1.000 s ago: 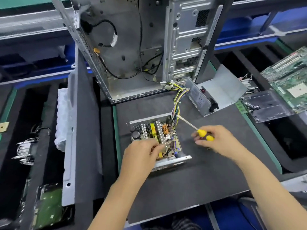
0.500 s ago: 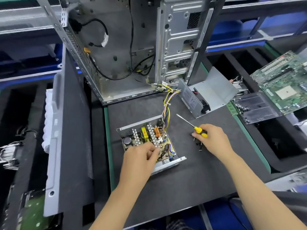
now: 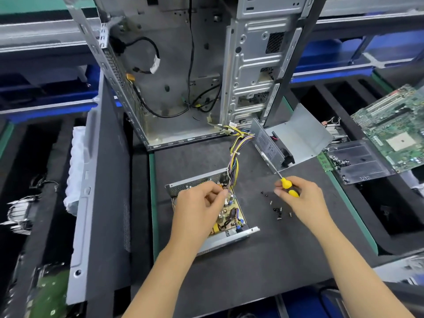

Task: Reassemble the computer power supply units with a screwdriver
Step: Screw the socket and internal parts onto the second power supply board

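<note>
Both hands work mid-mat: left hand (image 3: 197, 204) pinches something on the open PSU (image 3: 226, 216), likely seating it; at 3 o'clock, right hand (image 3: 302, 198) grips the screwdriver (image 3: 288, 185) above loose screws (image 3: 277, 208), ready.

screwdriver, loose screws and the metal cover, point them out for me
screwdriver (image 3: 289, 187): head view, on the yellow handle gripped by the right hand.
loose screws (image 3: 277, 210): head view, on the small cluster lying on the mat.
metal cover (image 3: 302, 136): head view, on its flat grey panel.
</note>
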Demonstrator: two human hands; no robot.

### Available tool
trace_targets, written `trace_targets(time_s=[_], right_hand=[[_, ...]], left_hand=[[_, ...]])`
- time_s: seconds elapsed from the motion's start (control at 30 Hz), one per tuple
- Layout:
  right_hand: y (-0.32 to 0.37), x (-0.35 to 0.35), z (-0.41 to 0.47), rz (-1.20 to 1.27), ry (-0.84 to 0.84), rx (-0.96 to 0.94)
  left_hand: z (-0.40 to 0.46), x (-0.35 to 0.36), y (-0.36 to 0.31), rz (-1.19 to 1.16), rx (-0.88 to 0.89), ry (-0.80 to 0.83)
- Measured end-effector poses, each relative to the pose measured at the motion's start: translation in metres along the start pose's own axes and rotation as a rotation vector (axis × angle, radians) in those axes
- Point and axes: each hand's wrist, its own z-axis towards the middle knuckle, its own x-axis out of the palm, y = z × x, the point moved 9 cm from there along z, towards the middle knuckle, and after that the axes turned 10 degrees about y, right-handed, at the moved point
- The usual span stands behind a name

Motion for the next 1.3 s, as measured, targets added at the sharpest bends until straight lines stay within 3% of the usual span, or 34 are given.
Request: trace_targets(time_s=[0.07,0.17,0.23,0.4,0.63,0.83,0.97,1.1,1.3], right_hand=[[0.04,-0.004,-0.014,0.139,-0.01,-0.133],[0.111,0.014,-0.031,0.151,0.113,-0.349],[0.136,0.031,-0.031,0.169,0.208,-0.384],[0.156,0.043,-0.02,-0.018,0.198,-0.411],[0.174,0.053,-0.021,-0.442,0.171,-0.548],[0.181,0.058,-0.026,-0.518,0.189,-0.61],[0.171,0.043,-0.023,-0.498,0.219,-0.521],[0.163,0.017,-0.019,-0.662,0.247,-0.442],[0.168,0.007,-0.018,-0.844,0.232,-0.399]], left_hand=[[0.005,0.011,-0.004,-0.15,-0.029,0.101],[0.013,0.03,-0.012,-0.356,-0.079,0.271],[0.015,0.032,-0.013,-0.527,-0.121,0.311],[0.015,0.025,-0.003,-0.943,-0.2,0.382],[0.012,0.015,0.015,-0.873,-0.207,0.409],[0.015,0.018,0.021,-0.911,-0.215,0.386],[0.018,0.015,0.026,-1.006,-0.195,0.267],[0.018,0.003,0.033,-1.139,-0.113,0.122],[0.017,0.0,0.031,-1.142,-0.055,0.117]])
